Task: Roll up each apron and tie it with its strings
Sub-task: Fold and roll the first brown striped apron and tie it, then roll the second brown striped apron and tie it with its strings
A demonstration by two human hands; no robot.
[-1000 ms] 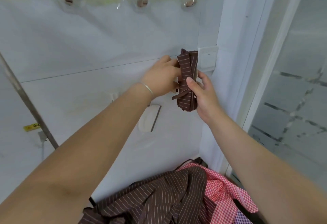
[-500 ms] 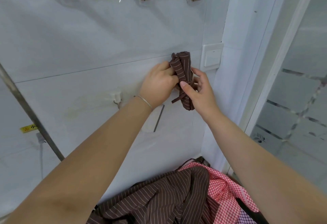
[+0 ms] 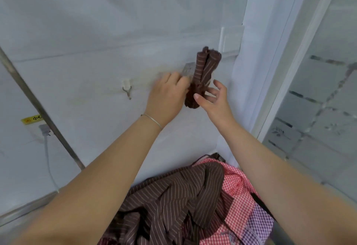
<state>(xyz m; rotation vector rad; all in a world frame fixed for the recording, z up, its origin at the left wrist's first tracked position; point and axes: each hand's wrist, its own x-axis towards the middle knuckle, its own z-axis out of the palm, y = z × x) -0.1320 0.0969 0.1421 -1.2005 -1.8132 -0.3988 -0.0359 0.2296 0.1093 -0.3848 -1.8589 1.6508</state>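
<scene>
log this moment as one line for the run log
rolled brown striped apron against wall | left hand holds it | right hand open beside it | loose aprons below

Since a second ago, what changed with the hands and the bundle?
The right hand has let go of the rolled striped apron and opened, fingers spread beside it. The left hand stays against the bundle at the wall. The apron pile below is unchanged.

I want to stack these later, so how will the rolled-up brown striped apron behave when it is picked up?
The rolled apron is soft cloth, so probably light and squashy rather than stiff. It bulges above and below its tied middle, so it may flop at the ends. The left hand holds it; the right hand is spread open beside it.
</scene>
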